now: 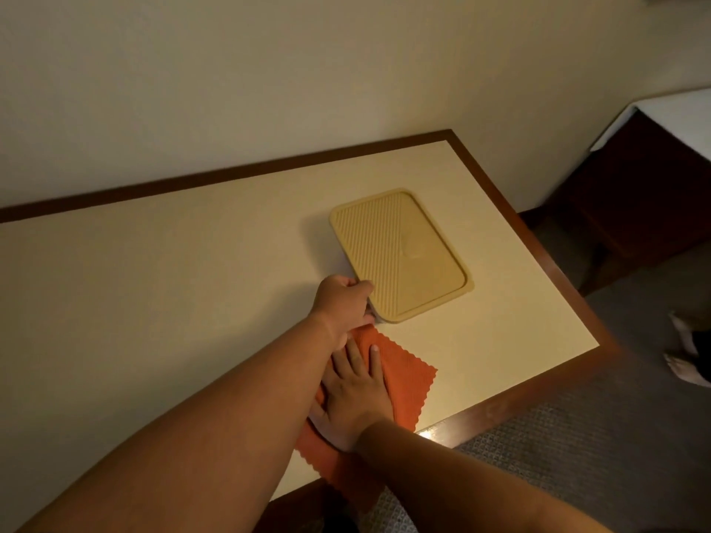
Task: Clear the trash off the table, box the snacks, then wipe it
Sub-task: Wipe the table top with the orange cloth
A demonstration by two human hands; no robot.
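Snack box point(400, 255), tan and closed with a ribbed lid, is grasped at its near left corner by the left grip point(342, 302), whose fingers are curled round the rim there. The right grip point(354, 390) is laid flat, fingers straight and slightly spread, on the orange cloth point(408, 382), which is pressed against the worktop point(154, 302) under the palm. The left forearm is stretched over the right grip's inner side, so that part of the cloth is hidden.

The cloth is cut with a zigzag edge. Its far corner is found just beside the grasped corner of the snack box, though contact between them cannot be made out. Its near end is draped over the worktop's front edge.

The snack box is stood on the right half of the worktop, nearer the right edge than the left. The worktop is seen as a cream panel framed by a dark wooden border and is set against a pale wall point(231, 90). Grey carpet point(558, 455) is spread below on the right, where a dark wooden piece of furniture point(635, 209) is placed farther back and two bare feet point(685, 363) are visible at the far right.
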